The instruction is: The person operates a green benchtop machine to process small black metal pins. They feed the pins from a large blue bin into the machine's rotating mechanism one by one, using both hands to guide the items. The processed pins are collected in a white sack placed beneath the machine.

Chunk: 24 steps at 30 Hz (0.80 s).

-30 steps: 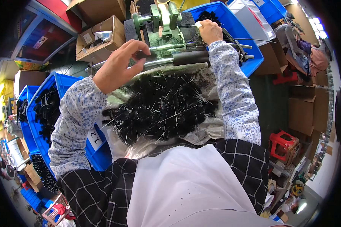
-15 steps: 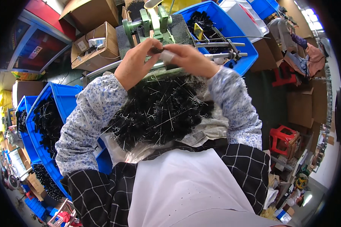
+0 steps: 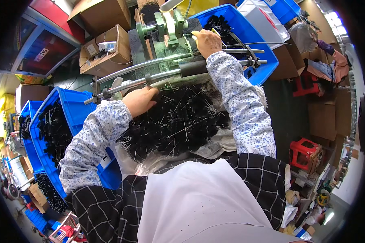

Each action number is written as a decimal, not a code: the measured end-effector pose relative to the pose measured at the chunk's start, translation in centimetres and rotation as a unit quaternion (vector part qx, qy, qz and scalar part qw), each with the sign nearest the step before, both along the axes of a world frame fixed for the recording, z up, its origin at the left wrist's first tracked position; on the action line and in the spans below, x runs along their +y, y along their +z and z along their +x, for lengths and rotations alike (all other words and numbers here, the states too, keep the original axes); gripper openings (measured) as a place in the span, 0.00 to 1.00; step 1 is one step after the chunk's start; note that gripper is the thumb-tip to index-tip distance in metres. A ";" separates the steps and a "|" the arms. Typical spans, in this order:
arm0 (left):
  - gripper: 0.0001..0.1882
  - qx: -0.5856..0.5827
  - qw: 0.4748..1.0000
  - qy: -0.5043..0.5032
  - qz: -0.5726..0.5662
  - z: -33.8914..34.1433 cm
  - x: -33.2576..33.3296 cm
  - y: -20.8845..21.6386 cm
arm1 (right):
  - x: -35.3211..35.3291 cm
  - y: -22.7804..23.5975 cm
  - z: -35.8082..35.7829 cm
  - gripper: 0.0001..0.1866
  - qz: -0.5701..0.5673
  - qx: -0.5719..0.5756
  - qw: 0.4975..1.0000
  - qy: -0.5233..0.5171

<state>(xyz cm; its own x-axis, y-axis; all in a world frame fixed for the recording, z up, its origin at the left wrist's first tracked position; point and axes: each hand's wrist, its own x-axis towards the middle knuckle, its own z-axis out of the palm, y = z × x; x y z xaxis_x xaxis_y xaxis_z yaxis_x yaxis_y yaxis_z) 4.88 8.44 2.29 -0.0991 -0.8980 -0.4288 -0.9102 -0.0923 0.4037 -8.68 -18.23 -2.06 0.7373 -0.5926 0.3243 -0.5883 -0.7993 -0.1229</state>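
Note:
Black twisted-wire brushes point(image 3: 174, 121) with bare wire stems and looped ends lie in a heap on my lap. My left hand point(image 3: 140, 101) rests at the heap's far left edge, fingers apart, touching the brushes and gripping none. Beyond the heap, my right hand point(image 3: 208, 43) is closed beside the green machine point(image 3: 170, 32), with a pale yellow covering on a fingertip pointing left. What it pinches is too small and hidden to make out. Between my hands and the machine run metal rails point(image 3: 162, 75), with a dark sleeve point(image 3: 192, 68) on the nearer one.
At the far right stands a blue bin point(image 3: 267, 60) with black brushes. Another blue bin point(image 3: 71, 109) with brushes is on my left. A cardboard box point(image 3: 109, 52) sits left of the machine. A red stool point(image 3: 304, 152) stands on the floor to the right.
My hands, together before the machine earlier, have separated. The left has come down to the heap and opened; the right has moved right and farther away, alongside the machine.

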 end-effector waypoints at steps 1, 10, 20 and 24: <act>0.19 0.003 1.000 -0.008 0.009 -0.1 -0.2 0.4 | -0.2 -0.3 0.0 0.10 0.008 -0.008 1.000 0.005; 0.14 0.080 0.995 -0.005 -0.060 0.1 -0.7 2.2 | -2.0 -2.1 0.6 0.10 -0.007 -0.043 0.998 0.041; 0.15 0.157 0.973 0.110 -0.129 1.0 -1.3 8.8 | -1.5 -2.0 -1.7 0.18 -0.023 -0.049 0.998 -0.025; 0.15 0.183 0.965 0.121 -0.144 1.3 -1.5 9.3 | 0.0 -2.6 0.5 0.10 0.023 -0.091 0.995 -0.019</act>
<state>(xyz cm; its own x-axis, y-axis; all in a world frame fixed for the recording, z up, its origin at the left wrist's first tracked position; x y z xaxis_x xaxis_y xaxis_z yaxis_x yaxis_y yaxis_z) 6.15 6.97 11.56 0.0303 -0.9907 -0.1329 -0.6675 -0.1190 0.7351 -8.18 -18.19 -4.68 0.6460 -0.6360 0.4221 -0.5829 -0.7681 -0.2652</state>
